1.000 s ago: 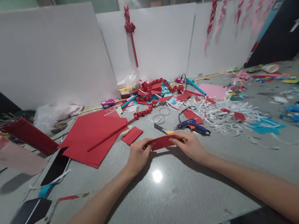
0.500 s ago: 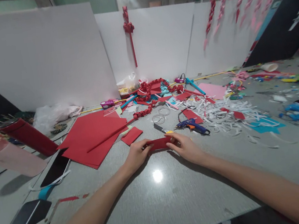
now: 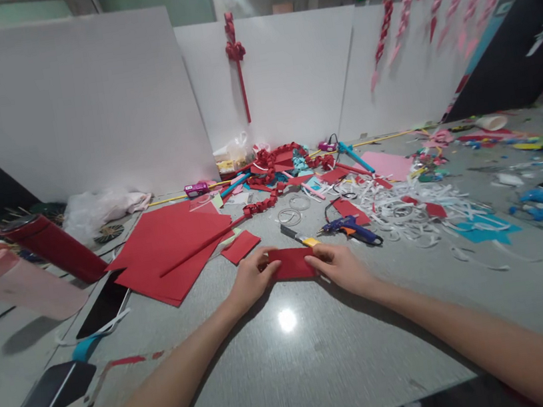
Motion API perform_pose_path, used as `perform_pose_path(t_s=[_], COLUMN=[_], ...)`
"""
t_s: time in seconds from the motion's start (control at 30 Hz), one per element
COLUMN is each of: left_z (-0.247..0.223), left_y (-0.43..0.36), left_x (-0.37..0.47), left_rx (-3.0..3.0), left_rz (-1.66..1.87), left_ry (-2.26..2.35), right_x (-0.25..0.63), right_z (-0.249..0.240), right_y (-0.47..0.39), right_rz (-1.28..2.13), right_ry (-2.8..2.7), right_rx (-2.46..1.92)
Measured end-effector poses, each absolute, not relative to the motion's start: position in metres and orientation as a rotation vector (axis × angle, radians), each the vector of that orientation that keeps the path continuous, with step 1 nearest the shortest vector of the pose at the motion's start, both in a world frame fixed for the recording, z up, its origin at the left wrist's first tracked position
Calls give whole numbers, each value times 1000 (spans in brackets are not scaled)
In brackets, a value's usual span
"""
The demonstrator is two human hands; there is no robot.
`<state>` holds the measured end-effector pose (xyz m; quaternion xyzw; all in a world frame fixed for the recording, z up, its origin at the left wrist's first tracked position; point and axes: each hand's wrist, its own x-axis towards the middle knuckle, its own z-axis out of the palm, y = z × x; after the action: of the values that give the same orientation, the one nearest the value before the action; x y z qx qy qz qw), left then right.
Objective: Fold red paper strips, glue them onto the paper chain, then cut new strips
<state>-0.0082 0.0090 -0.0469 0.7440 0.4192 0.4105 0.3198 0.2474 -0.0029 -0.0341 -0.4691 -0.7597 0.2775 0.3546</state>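
Note:
A small red paper rectangle (image 3: 292,264) is stretched level between my hands, just over the table. My left hand (image 3: 252,277) pinches its left end, thumb in front. Its right end is gripped by my right hand (image 3: 340,268) in the same way. Just beyond my left hand lies another small red paper piece (image 3: 240,246). A utility knife (image 3: 300,236) with a yellow part lies behind the held paper, and a blue glue gun (image 3: 350,227) rests past my right hand.
Large red paper sheets (image 3: 161,246) lie at left, near a red tumbler (image 3: 55,247) and a pink bottle (image 3: 14,283). White paper strips (image 3: 403,205) heap up at right. Upright white boards (image 3: 274,75) stand behind, with a red paper ornament (image 3: 235,50) hanging on one.
My hands have tilted the red paper so more of its flat face shows toward me. Both hands keep hold of its ends. The view has shifted very slightly.

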Motion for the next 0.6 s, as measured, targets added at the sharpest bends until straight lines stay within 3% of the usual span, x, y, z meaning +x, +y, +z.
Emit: perform_pose_path(t_s=[0.27,0.6], left_z=[-45,-46], left_y=[10,7], left_x=[-2,0], left_rx=[1621,1634], left_rz=[1098,1026], left_ry=[1067,992], right_x=[247,247], right_z=[-37,-28], right_y=[0,-12], right_rz=[979,306], right_ry=[-1780,-2342], right_rx=[-1196,-1116])
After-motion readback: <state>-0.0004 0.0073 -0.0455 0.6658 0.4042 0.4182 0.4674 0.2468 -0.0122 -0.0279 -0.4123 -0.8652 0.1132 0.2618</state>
